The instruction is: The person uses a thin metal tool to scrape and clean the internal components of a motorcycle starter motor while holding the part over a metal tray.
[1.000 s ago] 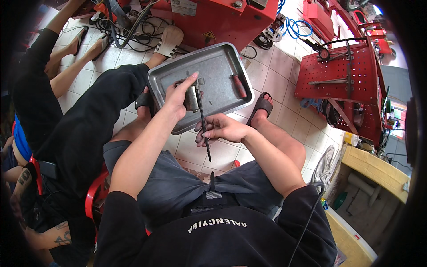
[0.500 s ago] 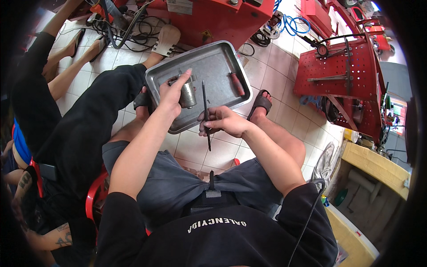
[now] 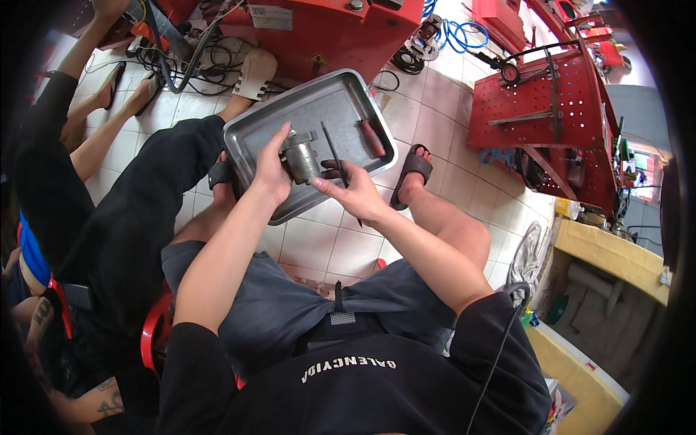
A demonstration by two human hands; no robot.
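My left hand [image 3: 274, 168] is wrapped round a small metal starter motor [image 3: 301, 161], a grey cylinder with a flange at its far end, held over the metal tray [image 3: 235, 138]. My right hand [image 3: 355, 190] has a thin black rod [image 3: 333, 146] held among its fingers, slanting with its far end over the tray. The right thumb reaches the near end of the motor. Part of the rod is hidden by the fingers. Inside the tray, on its right side, lies a screwdriver with a red handle [image 3: 372, 138].
Beyond the tray stands a red machine [image 3: 319, 36], with cables on the tiled floor to its left. A red perforated cart [image 3: 522, 109] is on the right. Another person's leg in black trousers [image 3: 145, 170] extends close beside the tray on the left.
My right hand has moved up to the motor, carrying the rod, and its thumb now meets the motor's near end. The motor has turned slightly, showing more of its flange.
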